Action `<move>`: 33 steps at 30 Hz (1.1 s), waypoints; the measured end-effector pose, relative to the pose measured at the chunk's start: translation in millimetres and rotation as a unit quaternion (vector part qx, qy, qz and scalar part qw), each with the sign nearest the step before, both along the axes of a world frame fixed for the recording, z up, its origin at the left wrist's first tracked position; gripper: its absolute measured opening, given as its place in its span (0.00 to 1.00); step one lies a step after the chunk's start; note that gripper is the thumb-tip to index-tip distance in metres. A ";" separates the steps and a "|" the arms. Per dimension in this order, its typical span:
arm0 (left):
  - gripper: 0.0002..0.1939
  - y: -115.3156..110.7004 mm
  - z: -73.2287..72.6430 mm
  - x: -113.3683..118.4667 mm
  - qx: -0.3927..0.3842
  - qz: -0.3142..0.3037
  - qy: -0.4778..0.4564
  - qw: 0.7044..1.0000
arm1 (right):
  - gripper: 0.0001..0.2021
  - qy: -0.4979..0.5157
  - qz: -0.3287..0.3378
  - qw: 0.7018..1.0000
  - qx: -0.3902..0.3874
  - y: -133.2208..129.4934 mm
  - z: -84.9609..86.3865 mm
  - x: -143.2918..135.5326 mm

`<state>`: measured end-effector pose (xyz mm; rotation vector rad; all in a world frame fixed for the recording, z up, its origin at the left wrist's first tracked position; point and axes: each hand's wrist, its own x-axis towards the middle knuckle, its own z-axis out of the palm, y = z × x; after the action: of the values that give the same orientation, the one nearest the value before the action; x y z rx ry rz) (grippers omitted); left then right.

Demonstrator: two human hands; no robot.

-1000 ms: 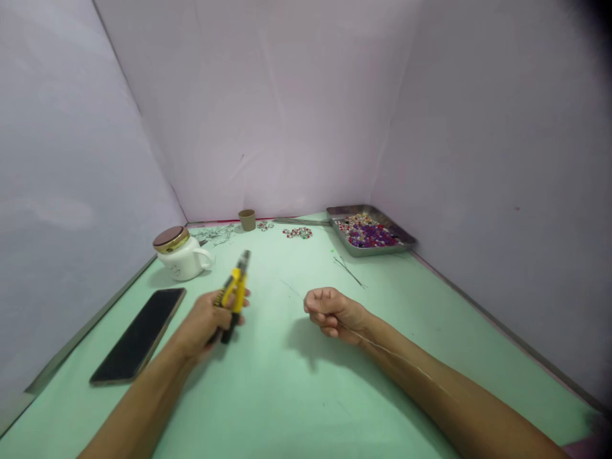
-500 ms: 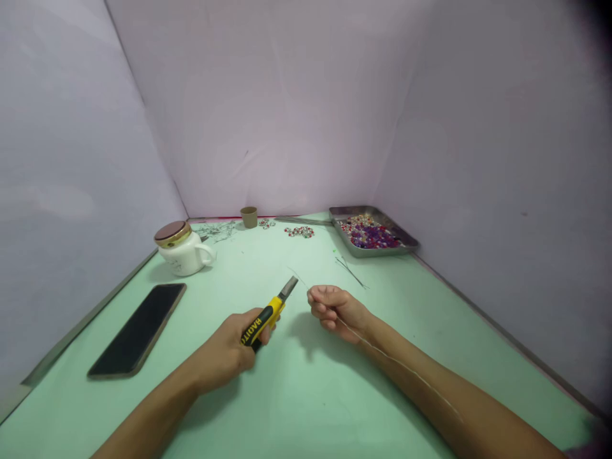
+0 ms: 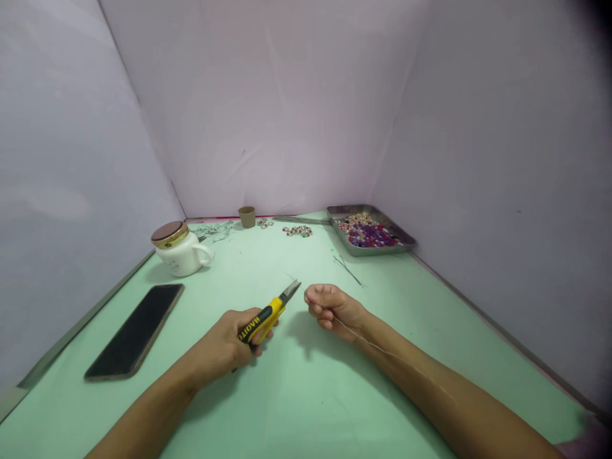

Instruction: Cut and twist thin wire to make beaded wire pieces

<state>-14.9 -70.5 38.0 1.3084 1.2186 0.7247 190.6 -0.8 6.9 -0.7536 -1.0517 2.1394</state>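
Yellow and black pliers (image 3: 264, 320) are wrapped in my left hand (image 3: 234, 341), their metal jaws pointing up and right and looking slightly parted. The jaw tips are just left of my right hand (image 3: 335, 307), with a small gap between. My right hand is closed, its thumb and forefinger pinching a thin wire (image 3: 356, 333). One end of that wire sticks out past the fingertips by the jaws; the rest trails back along my right forearm. Whether the jaws touch the wire is too fine to tell.
A metal tray (image 3: 377, 250) of coloured beads stands at the back right. Bead piles (image 3: 297, 231), a small cup (image 3: 247, 217) and wire pieces (image 3: 213, 231) lie at the back. A lidded mug (image 3: 184, 256) and phone (image 3: 136, 331) are left; twisted wire (image 3: 349, 271) is beyond my right hand.
The pliers have turned a little, their jaws now slightly parted and nearer the wire end. The view has shifted slightly; my right hand keeps its pinch.
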 end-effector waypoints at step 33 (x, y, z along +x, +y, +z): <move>0.13 16.4 -36.4 16.2 -0.095 0.063 -0.241 0.964 | 0.09 -0.063 -0.412 0.893 0.169 18.7 -1.8 -0.5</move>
<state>1.3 -54.1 1.6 0.8343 0.9490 0.9301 190.1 17.9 5.2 -0.9525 -0.9024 1.1627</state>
